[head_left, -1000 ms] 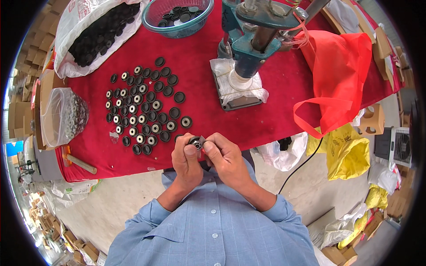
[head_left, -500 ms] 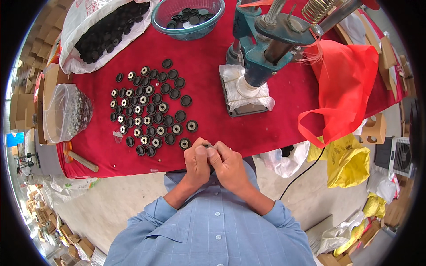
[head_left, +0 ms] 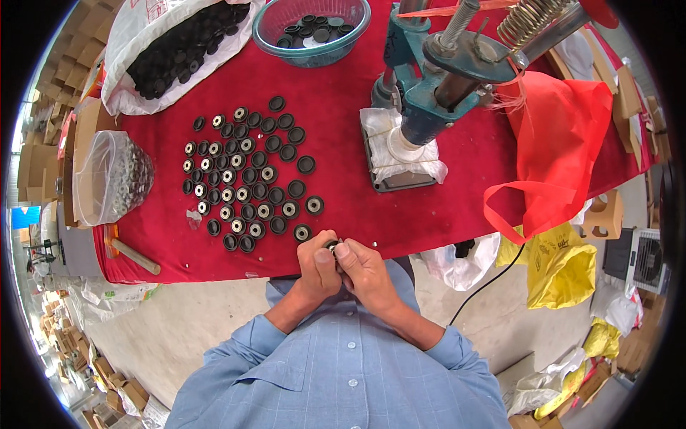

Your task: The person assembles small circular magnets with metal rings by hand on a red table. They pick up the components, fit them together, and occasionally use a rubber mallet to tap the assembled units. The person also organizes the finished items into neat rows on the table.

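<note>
My left hand point(head_left: 319, 269) and my right hand point(head_left: 364, 270) meet at the table's near edge. Between their fingertips they grip a small round black cap point(head_left: 331, 245) with a bit of metal showing in it; the fingers hide most of it. Both thumbs press in from above. Just left of my hands lie many loose black round caps point(head_left: 306, 165), several carrying a silver ring-shaped insert point(head_left: 314, 205). The closest capped insert point(head_left: 302, 233) sits beside my left fingers.
A teal hand press point(head_left: 429, 107) stands on the red cloth point(head_left: 300, 93). Behind are a sack of black caps point(head_left: 171, 68) and a teal basin point(head_left: 312, 56). A plastic tub of metal parts point(head_left: 114, 179), a hammer point(head_left: 136, 256) and a red bag point(head_left: 554, 157) flank the work area.
My fingers have shifted on the small cap, and more of it now shows between them. My right thumb has moved slightly up. The whole view has shifted a little; the table things look unmoved.
</note>
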{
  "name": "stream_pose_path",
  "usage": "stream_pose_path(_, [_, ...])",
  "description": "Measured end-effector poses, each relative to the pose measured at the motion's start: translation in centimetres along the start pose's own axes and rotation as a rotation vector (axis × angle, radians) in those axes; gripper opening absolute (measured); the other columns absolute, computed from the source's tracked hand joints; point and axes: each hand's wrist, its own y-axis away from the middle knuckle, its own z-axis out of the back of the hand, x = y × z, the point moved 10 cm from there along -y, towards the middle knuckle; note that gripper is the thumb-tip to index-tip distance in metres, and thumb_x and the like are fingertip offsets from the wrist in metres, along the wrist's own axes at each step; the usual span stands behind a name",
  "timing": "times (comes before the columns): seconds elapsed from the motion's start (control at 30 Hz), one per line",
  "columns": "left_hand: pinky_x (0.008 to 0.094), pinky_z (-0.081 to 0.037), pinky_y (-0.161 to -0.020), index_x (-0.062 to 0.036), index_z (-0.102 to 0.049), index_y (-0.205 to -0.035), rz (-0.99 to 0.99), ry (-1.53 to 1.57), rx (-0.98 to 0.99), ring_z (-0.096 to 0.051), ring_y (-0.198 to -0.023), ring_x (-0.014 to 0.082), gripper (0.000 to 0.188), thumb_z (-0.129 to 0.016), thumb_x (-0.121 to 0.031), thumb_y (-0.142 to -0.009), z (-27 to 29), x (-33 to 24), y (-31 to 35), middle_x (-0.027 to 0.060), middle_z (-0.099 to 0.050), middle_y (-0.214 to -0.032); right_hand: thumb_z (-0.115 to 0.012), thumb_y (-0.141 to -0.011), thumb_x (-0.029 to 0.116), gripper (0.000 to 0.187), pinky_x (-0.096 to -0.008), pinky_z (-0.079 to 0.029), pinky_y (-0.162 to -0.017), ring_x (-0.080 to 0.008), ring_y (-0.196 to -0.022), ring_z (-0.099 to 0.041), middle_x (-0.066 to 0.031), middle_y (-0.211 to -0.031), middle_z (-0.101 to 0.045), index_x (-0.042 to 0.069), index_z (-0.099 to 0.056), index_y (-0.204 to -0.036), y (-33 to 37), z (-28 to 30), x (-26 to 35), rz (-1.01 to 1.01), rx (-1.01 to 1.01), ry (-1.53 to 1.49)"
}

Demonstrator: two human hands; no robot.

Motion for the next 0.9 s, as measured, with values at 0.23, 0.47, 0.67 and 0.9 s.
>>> stream_pose_path(0.23, [0.0387,-0.035,-0.048,-0.0012,-0.051,-0.077,-0.009,0.012,0.023,-0.048,-0.049,0.0231,0.057,-0.039,-0.043,-0.113,-0.03,-0.01,0.11,0.0092,-0.045,-0.061,-0.055,-0.112,0.053,0.049,-0.0234,-0.028,-0.046,-0.0029,-0.053,-0.038,0.005,-0.068,-0.047,0.012,-0.055,-0.086,0.24,-0.42,-0.23,-0.062,0.051,-0.125])
stream_pose_path(0.47, [0.0388,-0.035,-0.046,-0.0023,-0.052,-0.076,-0.048,0.026,0.038,-0.049,-0.047,0.0224,0.059,-0.038,-0.045,-0.114,-0.2,-0.34,-0.1,0.0082,-0.044,-0.06,-0.056,-0.112,0.054,0.049,-0.024,-0.026,-0.046,-0.0035,-0.053,-0.037,0.0045,-0.066,-0.047,0.012,-0.055,-0.086,0.49,-0.46,-0.36,-0.124,0.07,-0.167])
stream_pose_path(0.67, [0.0386,-0.035,-0.046,-0.0023,-0.052,-0.076,-0.082,0.028,0.04,-0.048,-0.048,0.0224,0.058,-0.038,-0.044,-0.114,-0.23,-0.23,0.01,0.0081,-0.044,-0.061,-0.055,-0.112,0.054,0.049,-0.0238,-0.027,-0.047,-0.0038,-0.053,-0.037,0.004,-0.066,-0.047,0.012,-0.055,-0.086,0.65,-0.6,-0.47,-0.165,0.074,-0.189])
stream_pose_path(0.9, [0.0388,-0.034,-0.046,-0.0018,-0.052,-0.077,-0.088,0.053,0.033,-0.048,-0.048,0.0225,0.058,-0.038,-0.044,-0.114,-0.18,-0.08,0.18,0.0085,-0.045,-0.061,-0.055,-0.112,0.053,0.049,-0.0234,-0.026,-0.047,-0.0038,-0.054,-0.038,0.0039,-0.069,-0.048,0.012,-0.055,-0.087,0.85,-0.66,-0.52,-0.187,0.087,-0.195])
